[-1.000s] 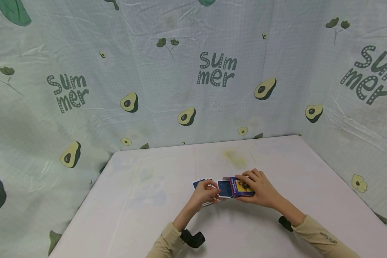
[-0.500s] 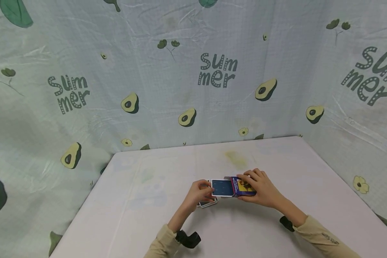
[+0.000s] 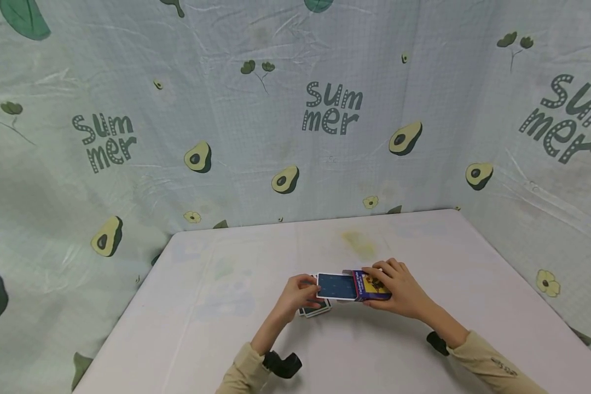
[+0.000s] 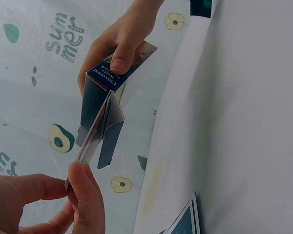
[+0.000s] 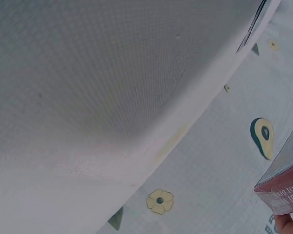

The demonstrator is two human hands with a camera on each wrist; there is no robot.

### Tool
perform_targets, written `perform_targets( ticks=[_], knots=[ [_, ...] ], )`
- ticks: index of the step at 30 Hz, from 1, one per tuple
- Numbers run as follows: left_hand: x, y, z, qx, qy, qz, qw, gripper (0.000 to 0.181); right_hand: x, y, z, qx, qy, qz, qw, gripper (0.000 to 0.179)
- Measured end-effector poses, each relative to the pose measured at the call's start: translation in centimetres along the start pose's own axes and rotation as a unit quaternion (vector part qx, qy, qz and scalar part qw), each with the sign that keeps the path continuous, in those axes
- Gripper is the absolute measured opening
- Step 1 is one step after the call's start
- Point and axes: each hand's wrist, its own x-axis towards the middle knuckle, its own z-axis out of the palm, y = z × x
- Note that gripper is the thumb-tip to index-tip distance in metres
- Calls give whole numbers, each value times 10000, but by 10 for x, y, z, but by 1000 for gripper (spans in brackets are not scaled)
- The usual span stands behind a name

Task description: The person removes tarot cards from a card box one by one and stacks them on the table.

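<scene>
My right hand (image 3: 396,290) grips a tarot card box (image 3: 371,285), blue and purple with a yellow picture, its open end facing left. Out of that end sticks a thin stack of dark blue, white-edged cards (image 3: 337,286). The left hand (image 3: 297,296) pinches the outer end of these cards between thumb and fingers. In the left wrist view the box's flaps (image 4: 112,129) stand spread around the cards (image 4: 92,141). Below the left hand, more cards (image 3: 316,309) lie loosely stacked on the table, partly hidden by the hand and the held cards.
A white-covered table (image 3: 236,328) spreads out around the hands. Behind it and at both sides hangs a pale curtain (image 3: 246,126) printed with avocados and lettering. Black wrist cameras (image 3: 282,365) sit below both wrists.
My left hand has moved left, drawing the cards further out of the box. The right hand keeps its grip on the box, nearly still. More of the table's card pile shows.
</scene>
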Motion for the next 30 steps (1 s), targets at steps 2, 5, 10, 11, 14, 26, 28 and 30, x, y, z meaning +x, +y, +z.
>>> perform_targets(
  ticks=[2,5,10,11,14,26,28,30],
  knots=[
    [-1,0,-1,12,6,25,10000,23,0,0,0,4,-13,12,10000,69],
    [-1,0,-3,51,20,46,10000,24,-1,-1,-1,-13,-46,40,10000,69],
    [0,1,-8,152,48,28,9999,24,-2,-1,-2,19,-33,15,10000,68],
    [0,2,-9,187,33,27,9998,24,-2,-1,-2,38,-11,-4,10000,68],
    [2,4,-14,291,-24,-2,9996,25,-2,0,-3,75,35,-54,10000,69],
    [10,16,-33,627,-122,-156,9978,26,-2,3,-2,100,76,-105,9999,69],
    [13,15,-36,692,-46,-195,9974,26,-2,3,-2,103,69,-112,9999,68],
    [16,14,-40,776,38,-237,9967,26,-3,3,-2,115,69,-114,9998,68]
  ],
)
